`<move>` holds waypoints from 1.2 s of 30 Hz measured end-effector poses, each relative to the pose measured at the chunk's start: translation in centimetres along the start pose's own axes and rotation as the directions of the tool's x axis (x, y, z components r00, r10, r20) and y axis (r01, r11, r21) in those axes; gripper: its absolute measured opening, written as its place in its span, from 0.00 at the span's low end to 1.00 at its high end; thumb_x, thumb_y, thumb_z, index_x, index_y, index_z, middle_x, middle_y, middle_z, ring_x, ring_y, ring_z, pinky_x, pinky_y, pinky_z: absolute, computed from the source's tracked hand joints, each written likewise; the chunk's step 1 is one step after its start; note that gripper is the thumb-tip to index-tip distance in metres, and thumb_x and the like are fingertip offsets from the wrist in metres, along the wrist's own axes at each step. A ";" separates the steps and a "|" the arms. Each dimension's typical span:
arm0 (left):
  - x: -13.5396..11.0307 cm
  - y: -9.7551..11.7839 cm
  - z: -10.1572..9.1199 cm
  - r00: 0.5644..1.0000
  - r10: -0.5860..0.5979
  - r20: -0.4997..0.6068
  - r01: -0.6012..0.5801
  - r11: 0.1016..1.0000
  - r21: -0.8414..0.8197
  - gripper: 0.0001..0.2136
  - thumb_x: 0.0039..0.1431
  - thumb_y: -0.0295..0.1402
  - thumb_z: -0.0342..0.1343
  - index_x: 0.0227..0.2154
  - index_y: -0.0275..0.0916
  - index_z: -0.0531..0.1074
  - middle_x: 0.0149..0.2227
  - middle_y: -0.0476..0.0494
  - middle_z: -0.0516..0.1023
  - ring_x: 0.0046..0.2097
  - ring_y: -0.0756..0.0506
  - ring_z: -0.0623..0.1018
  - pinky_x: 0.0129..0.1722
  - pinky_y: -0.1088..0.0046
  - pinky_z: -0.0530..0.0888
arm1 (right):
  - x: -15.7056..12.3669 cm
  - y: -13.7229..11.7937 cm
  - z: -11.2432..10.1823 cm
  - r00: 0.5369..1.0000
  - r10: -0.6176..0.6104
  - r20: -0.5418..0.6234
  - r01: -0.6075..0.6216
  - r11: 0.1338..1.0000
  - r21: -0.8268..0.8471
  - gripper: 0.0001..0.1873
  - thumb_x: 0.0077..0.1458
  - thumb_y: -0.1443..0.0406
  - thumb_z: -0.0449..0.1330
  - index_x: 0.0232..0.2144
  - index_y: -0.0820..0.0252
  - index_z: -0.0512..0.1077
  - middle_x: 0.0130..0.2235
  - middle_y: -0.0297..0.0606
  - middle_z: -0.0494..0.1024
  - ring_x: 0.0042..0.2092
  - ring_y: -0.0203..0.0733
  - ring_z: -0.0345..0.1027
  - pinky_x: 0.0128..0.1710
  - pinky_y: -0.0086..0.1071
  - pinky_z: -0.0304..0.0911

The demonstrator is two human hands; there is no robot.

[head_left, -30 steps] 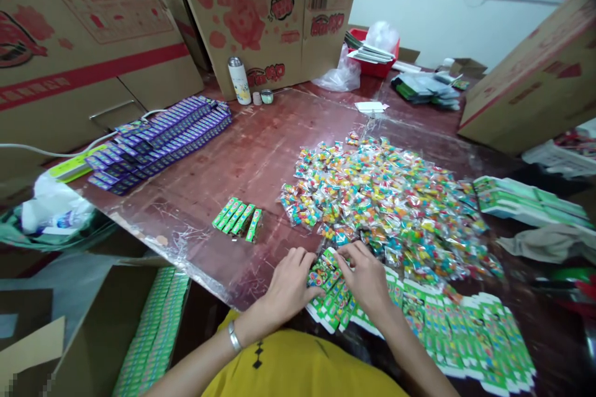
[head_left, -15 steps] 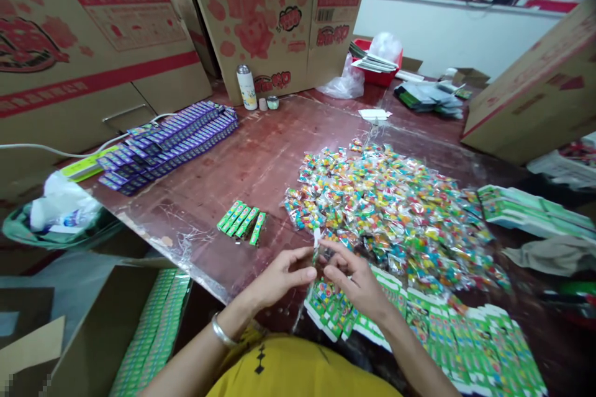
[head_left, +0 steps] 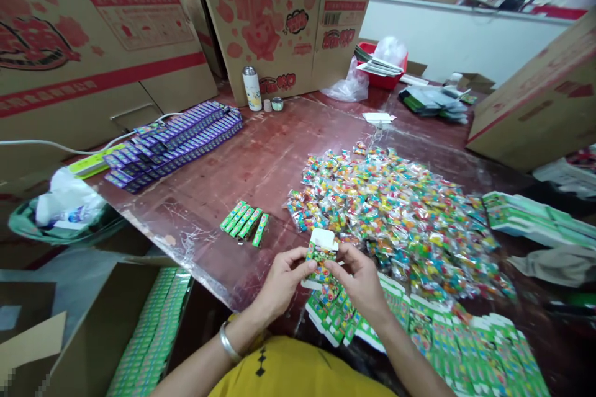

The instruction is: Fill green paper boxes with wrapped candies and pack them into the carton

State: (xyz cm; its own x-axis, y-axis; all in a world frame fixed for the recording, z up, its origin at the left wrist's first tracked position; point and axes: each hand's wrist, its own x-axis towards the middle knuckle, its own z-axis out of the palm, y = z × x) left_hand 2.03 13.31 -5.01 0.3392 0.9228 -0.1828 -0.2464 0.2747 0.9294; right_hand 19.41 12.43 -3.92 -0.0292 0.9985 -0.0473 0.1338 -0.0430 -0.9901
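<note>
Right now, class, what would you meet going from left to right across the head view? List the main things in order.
White plastic bag, purple boxes, white flask, left hand, held carton, right hand, stack of green cartons.

The left hand (head_left: 285, 279) and right hand (head_left: 363, 279) hold a green carton (head_left: 321, 255) between them, its white flap (head_left: 323, 238) raised. Candy packets (head_left: 386, 205) heap beyond the right hand; flat cartons (head_left: 475, 341) spread below and right of it; narrow boxes (head_left: 241, 219) lie on the desk (head_left: 274, 155), left of the left hand.
</note>
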 end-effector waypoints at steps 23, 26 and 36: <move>0.1 1.0 -0.1 0.996 0.072 -0.056 -0.068 0.996 0.065 0.16 0.49 0.25 0.63 0.39 0.40 0.65 0.38 0.51 0.68 0.36 0.52 0.72 0.32 0.80 0.70 | 1.2 0.0 1.9 0.984 -0.142 -0.109 0.155 0.981 0.118 0.07 0.57 0.63 0.61 0.36 0.56 0.67 0.36 0.36 0.73 0.40 0.43 0.69 0.43 0.36 0.64; -0.1 1.1 -0.1 0.998 0.044 -0.045 -0.040 0.997 0.073 0.16 0.49 0.23 0.62 0.38 0.40 0.64 0.37 0.52 0.68 0.33 0.54 0.71 0.31 0.81 0.69 | 1.6 -0.5 1.6 0.990 -0.140 0.014 0.137 0.983 0.125 0.10 0.55 0.60 0.63 0.28 0.58 0.68 0.33 0.36 0.72 0.37 0.42 0.67 0.39 0.33 0.64; -0.7 1.9 -0.6 0.998 0.021 0.061 -0.032 0.983 0.179 0.21 0.52 0.24 0.59 0.50 0.42 0.65 0.45 0.43 0.73 0.44 0.45 0.75 0.43 0.69 0.73 | 2.9 -0.8 0.1 0.986 0.070 0.148 -0.078 0.996 0.050 0.13 0.53 0.59 0.65 0.23 0.60 0.70 0.26 0.32 0.71 0.29 0.37 0.64 0.31 0.30 0.59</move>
State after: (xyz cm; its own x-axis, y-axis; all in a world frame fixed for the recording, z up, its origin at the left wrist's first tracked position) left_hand 0.78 13.30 -3.34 0.3891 0.9099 -0.1434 -0.0904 0.1926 0.9771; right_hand 19.16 15.39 -3.24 -0.1664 0.9767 -0.1352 0.0863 -0.1221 -0.9888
